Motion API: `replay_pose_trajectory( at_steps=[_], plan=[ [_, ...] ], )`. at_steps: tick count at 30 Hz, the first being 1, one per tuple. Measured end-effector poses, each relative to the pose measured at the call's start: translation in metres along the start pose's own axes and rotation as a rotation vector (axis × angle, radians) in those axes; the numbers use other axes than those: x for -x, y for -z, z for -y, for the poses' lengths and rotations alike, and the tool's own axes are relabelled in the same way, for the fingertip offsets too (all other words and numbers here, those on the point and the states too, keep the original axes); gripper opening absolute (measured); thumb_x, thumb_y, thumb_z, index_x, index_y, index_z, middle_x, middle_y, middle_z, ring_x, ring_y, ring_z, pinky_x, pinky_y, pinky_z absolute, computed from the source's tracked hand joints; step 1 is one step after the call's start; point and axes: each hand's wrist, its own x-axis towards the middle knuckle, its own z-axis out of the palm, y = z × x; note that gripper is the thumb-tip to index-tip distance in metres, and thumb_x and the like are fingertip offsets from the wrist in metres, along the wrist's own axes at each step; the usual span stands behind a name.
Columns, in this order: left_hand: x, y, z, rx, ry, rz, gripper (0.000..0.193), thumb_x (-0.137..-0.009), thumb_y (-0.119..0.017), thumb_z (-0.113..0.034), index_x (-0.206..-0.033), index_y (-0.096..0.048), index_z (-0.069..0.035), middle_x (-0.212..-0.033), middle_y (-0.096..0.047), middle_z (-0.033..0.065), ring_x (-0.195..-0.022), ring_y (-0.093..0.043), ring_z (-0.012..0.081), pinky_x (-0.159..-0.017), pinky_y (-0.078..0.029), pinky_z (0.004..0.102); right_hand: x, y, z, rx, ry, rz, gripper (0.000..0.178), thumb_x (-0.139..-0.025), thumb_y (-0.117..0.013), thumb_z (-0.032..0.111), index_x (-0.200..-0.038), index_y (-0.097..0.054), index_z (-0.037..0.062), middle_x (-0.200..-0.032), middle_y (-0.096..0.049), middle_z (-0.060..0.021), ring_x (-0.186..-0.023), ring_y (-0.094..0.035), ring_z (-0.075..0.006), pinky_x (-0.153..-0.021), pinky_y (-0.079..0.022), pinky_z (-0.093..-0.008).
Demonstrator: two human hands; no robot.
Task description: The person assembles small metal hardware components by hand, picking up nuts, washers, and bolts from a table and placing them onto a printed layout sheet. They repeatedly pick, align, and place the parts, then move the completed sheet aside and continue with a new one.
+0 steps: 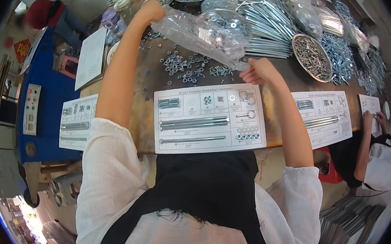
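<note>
A clear plastic bag (185, 30) is stretched between my two hands above the table. My left hand (152, 11) is closed on its far left end, and my right hand (259, 71) pinches its lower right corner. Whether anything lies inside the bag I cannot tell, because a bowl of washers (237, 26) shows beside and through it. Under the bag are loose nuts (175, 67) and a small heap of screws (221, 71). Nearest my body lies a printed parts sheet (189, 135) with long bolts, nuts, washers and pins shown on it.
Long metal rods (270, 30) are piled at the back, beside a bowl of bolts (311, 58) and heaped screws (337, 55). More parts sheets flank mine, one a right-hand sheet (340, 129). A purple bottle (112, 21) stands left. At far right, another person's hands (375, 121) work over a sheet.
</note>
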Motion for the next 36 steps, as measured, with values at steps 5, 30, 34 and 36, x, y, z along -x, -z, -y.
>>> replay_pose_trajectory(
  at_steps=[5,30,34,36],
  plan=[
    [-0.012,-0.015,0.038,-0.079,-0.108,0.004,0.042,-0.078,-0.07,-0.035,-0.089,-0.074,0.005,-0.094,-0.071,0.028,-0.091,-0.07,0.0423,-0.081,-0.055,0.0463,0.004,0.005,0.025,0.03,-0.006,0.026,0.054,-0.104,-0.034,0.034,-0.091,-0.077,0.0034,-0.083,-0.075,-0.0056,-0.067,-0.067,-0.0123,-0.068,-0.053,-0.0279],
    [0.186,-0.091,-0.038,1.68,-0.124,0.136,0.047,-0.11,-0.04,-0.035,-0.127,-0.062,0.003,-0.081,-0.054,-0.0035,-0.066,-0.051,0.0055,-0.06,-0.041,0.0209,0.319,0.123,-0.335,-1.353,1.396,-0.226,0.038,-0.105,-0.049,0.021,-0.138,-0.055,0.002,-0.139,-0.058,-0.0141,-0.128,-0.054,-0.0294,-0.112,-0.041,-0.0447],
    [0.182,-0.111,-0.043,1.797,-0.12,0.169,0.042,-0.109,-0.044,-0.029,-0.126,-0.062,0.005,-0.081,-0.055,-0.0018,-0.067,-0.052,0.0063,-0.058,-0.039,0.0219,0.416,0.107,-0.454,-1.131,1.293,-0.863,0.041,-0.102,-0.05,0.019,-0.139,-0.054,0.0009,-0.143,-0.055,-0.0144,-0.13,-0.052,-0.0291,-0.111,-0.041,-0.0452],
    [0.18,-0.114,-0.05,1.795,-0.143,0.183,0.04,-0.109,-0.046,-0.028,-0.126,-0.062,0.004,-0.08,-0.055,-0.0016,-0.066,-0.051,0.0064,-0.058,-0.039,0.0219,0.461,0.072,-0.494,-1.075,1.154,-1.301,0.043,-0.101,-0.051,0.02,-0.139,-0.054,0.0007,-0.145,-0.054,-0.0148,-0.132,-0.05,-0.0288,-0.111,-0.039,-0.0457]
  ],
)
